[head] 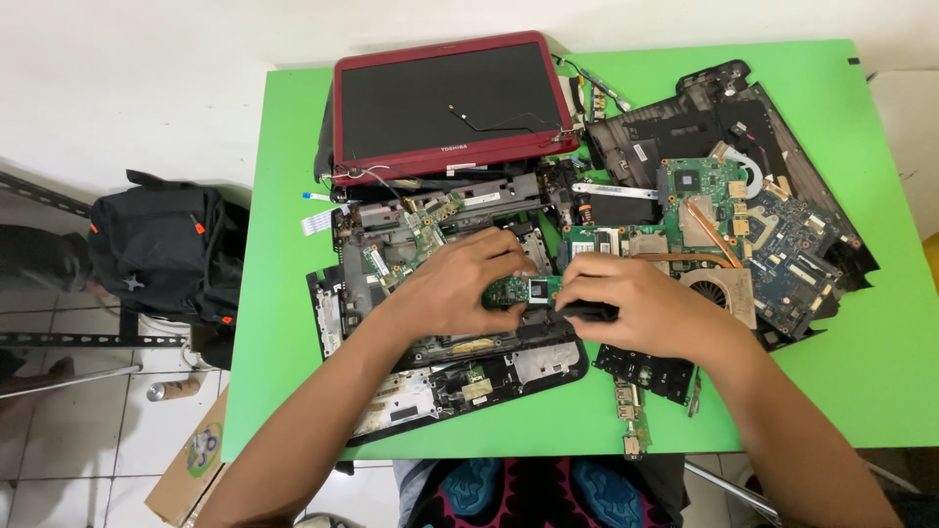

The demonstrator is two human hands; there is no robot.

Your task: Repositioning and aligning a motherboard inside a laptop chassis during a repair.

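Note:
My left hand [460,284] rests on a small green circuit board [523,289] in the middle of a stripped black laptop base [469,376]. My right hand [641,303] grips a small black part [587,312] just right of that board. Both hands meet over the open chassis. A red-framed laptop screen [445,103] lies flat behind them. To the right lies a green mainboard [704,210] with copper heat pipe and fan [719,288].
All parts lie on a bright green table [880,332]. A second black laptop shell [704,122] sits at the back right. A small board with connectors [631,420] lies near the front edge. A black backpack [166,244] and a cardboard box [186,469] stand on the floor at left.

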